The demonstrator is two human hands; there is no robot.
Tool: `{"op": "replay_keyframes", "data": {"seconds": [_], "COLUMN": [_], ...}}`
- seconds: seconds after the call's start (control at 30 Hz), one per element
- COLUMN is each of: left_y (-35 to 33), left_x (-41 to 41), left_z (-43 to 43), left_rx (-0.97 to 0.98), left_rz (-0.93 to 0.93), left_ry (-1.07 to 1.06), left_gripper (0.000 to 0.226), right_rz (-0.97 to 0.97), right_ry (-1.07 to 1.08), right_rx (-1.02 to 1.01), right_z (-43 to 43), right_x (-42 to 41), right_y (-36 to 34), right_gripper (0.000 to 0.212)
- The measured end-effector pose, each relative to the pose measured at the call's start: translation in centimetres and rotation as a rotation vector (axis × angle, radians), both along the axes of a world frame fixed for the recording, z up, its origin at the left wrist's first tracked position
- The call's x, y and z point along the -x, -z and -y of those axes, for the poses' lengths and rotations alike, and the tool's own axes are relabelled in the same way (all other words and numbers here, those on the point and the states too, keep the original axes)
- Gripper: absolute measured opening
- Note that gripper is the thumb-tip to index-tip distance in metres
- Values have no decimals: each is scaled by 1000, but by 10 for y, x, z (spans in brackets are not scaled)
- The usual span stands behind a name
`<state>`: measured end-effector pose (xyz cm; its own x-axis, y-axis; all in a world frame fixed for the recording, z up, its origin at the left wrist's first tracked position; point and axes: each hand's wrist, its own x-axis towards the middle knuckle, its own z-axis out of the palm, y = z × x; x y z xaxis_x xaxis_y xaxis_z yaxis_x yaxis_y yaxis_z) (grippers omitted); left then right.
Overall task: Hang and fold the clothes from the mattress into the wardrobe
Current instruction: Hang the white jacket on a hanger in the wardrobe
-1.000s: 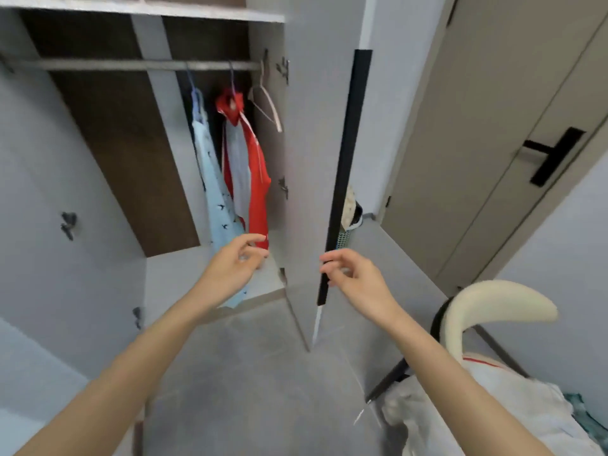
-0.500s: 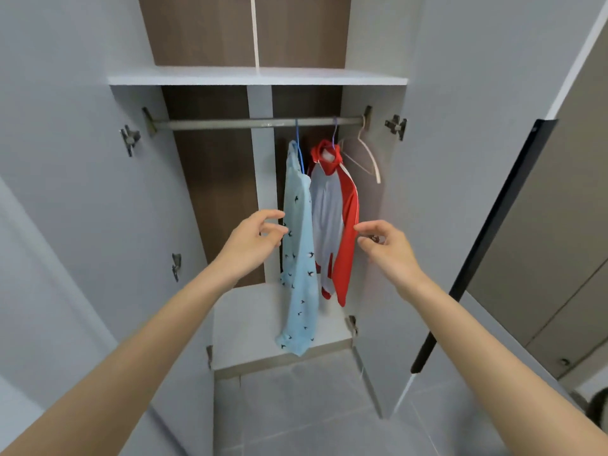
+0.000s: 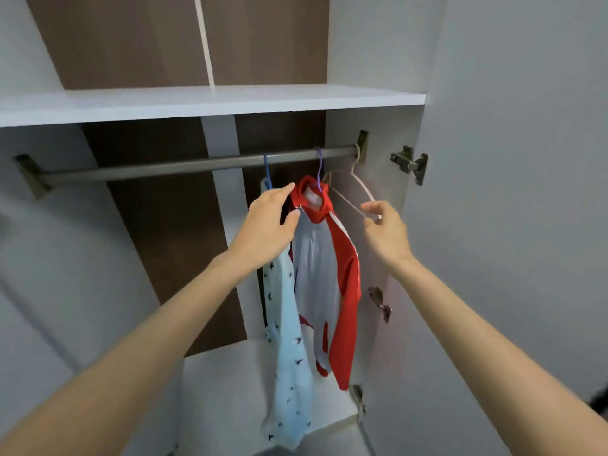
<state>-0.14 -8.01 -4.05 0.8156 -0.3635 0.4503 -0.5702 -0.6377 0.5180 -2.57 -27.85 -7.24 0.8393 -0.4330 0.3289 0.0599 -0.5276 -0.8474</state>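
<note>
Already hung on the rail (image 3: 148, 169) at frame centre are blue patterned shirt (image 3: 286, 357) and red-white jacket (image 3: 345, 274), the empty hanger (image 3: 366, 188) right of them is pinched by right hand (image 3: 385, 232), left hand (image 3: 266, 225) is laid open on the shirt, further clothes judged outstanding

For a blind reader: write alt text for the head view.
A person's right hand pinches an empty white hanger at the right end of a wardrobe rail, while the left hand touches a red-and-white jacket hanging beside a light blue patterned garment.
</note>
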Motion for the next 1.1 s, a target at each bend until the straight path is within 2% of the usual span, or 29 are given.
{"op": "replay_keyframes", "data": {"seconds": [0.2, 0.37, 0.47, 0.57, 0.63, 0.77, 0.87, 0.97, 1.1], "left_y": [3, 18, 30, 39, 43, 41, 39, 36, 33], "left_x": [-143, -219, -243, -258, -260, -255, -243, -221, -180], "left_z": [51, 68, 68, 69, 69, 70, 72, 71, 64], "left_rx": [-206, -415, -476, -505, -502, -465, -446, -345, -176], "left_rz": [113, 270, 286, 271, 285, 261, 232, 170, 40], "left_ry": [-49, -138, -171, -208, -209, -186, -180, -128, 7], "left_gripper": [52, 55, 60, 64, 65, 65, 65, 64, 62], "right_rz": [-178, -353, -392, -289, -210, -133, -104, -77, -68], "right_ry": [58, 106, 93, 126, 166, 163, 167, 142, 152], "right_rx": [253, 461, 408, 326, 307, 270, 245, 231, 338], "right_z": [50, 73, 78, 82, 83, 82, 79, 73, 61], "right_x": [-146, -220, -240, -253, -257, -254, -237, -210, -152], "right_y": [10, 27, 34, 35, 31, 25, 20, 11, -3], "right_gripper": [43, 52, 54, 40, 32, 40, 38, 32, 27]}}
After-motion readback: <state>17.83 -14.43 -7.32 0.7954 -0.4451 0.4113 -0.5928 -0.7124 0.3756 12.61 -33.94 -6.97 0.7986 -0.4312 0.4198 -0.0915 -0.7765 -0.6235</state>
